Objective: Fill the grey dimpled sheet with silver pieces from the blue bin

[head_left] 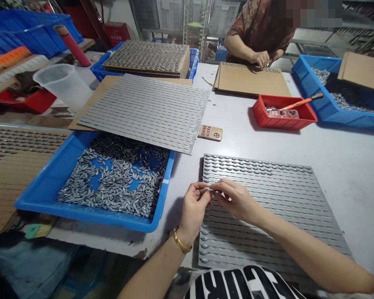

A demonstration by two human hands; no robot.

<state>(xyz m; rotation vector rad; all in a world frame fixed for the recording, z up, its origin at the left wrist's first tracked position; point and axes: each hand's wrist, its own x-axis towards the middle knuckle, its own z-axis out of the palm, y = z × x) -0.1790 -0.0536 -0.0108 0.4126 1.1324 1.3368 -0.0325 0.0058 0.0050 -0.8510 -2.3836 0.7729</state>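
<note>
My left hand point(195, 207), with a gold bracelet point(182, 241) at the wrist, is closed in a pinch above the left edge of a grey ridged board point(268, 203). The fingertips of my right hand point(235, 199) meet it there, also pinched. A tiny pale glint shows between the fingertips; the thing itself is mostly covered. Rows of small grey leaf-shaped pieces point(237, 162) lie along the board's far grooves, and several more sit down its left edge. Left of my hands, a blue tray point(90, 218) contains many loose grey leaf-shaped pieces point(112, 187).
A second ridged board point(149, 108) lies across the tray's far side. Beyond it stands a stack of filled boards point(149, 56). A red box point(285, 120) holds an orange-handled tool point(302, 101). Across the table, a person's hand point(262, 59) works over cardboard point(252, 81).
</note>
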